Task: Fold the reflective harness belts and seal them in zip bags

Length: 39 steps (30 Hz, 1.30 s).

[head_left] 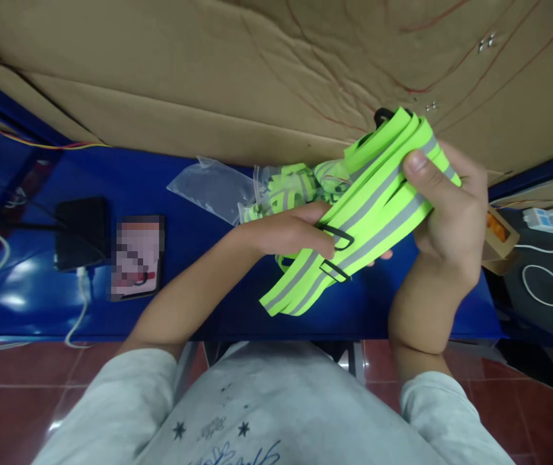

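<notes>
A folded neon-yellow reflective strap (373,210) with grey stripes and black buckles slants across the space above the blue table. My right hand (450,200) grips its upper end, thumb pressed on the front layers. Lower down, my left hand (300,232) is closed round the strap near a black plastic buckle (337,270); some of its fingers are hidden behind the layers. The strap's looped lower end hangs free below the left hand. Behind it, clear plastic bags (290,187) hold more yellow reflective straps.
An empty-looking clear bag (213,187) lies left of the packed ones. Further left are a phone (138,258) with a blurred screen and a black box (80,232) with cables. Brown cardboard (184,84) backs the blue table (199,284). A small carton (501,239) stands at right.
</notes>
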{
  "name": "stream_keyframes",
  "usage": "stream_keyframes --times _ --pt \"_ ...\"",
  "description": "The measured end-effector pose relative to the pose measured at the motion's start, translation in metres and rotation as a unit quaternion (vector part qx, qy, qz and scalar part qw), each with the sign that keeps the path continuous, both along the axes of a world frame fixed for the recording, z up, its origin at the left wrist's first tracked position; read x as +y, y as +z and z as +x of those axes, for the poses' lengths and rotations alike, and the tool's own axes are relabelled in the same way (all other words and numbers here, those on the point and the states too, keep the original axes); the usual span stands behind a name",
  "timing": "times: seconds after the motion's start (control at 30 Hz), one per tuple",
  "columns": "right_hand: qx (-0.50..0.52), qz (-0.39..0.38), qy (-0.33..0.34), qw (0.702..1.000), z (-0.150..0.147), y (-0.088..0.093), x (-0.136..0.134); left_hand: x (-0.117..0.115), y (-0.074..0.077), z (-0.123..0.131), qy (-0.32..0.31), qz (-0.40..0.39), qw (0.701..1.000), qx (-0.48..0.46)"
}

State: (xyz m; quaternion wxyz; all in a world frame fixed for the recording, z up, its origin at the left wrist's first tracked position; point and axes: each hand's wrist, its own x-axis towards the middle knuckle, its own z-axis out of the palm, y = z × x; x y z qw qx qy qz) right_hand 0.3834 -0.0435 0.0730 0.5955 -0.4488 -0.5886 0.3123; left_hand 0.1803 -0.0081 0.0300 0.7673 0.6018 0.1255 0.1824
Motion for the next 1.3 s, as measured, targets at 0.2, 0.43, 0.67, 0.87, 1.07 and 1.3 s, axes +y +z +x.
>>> stream_keyframes --times 0.2,0.43,0.67,0.87,1.07,1.3 --pt "-0.011 0.014 -0.002 1.0 0.003 -0.002 0.002 -0.005 -0.005 0.014 -0.068 -0.034 0.996 -0.045" --pt "-0.048 0.017 -0.024 0.998 0.005 0.0 0.001 0.001 -0.005 0.006 -0.08 0.093 0.992 -0.005" --pt "-0.015 -0.055 0.015 0.998 0.003 0.006 -0.009 0.013 0.002 -0.007 -0.121 0.109 0.987 -0.003" --pt "0.08 -0.151 0.13 0.977 0.006 -0.001 0.0 0.013 0.002 -0.009 -0.07 0.155 0.985 0.01" --pt "0.11 -0.247 0.216 0.938 -0.003 -0.015 0.014 0.008 0.008 -0.015 -0.024 0.269 0.962 0.036" --pt "-0.002 -0.135 0.118 0.984 -0.022 -0.012 0.007 0.008 0.013 -0.022 -0.042 0.272 0.961 0.034"
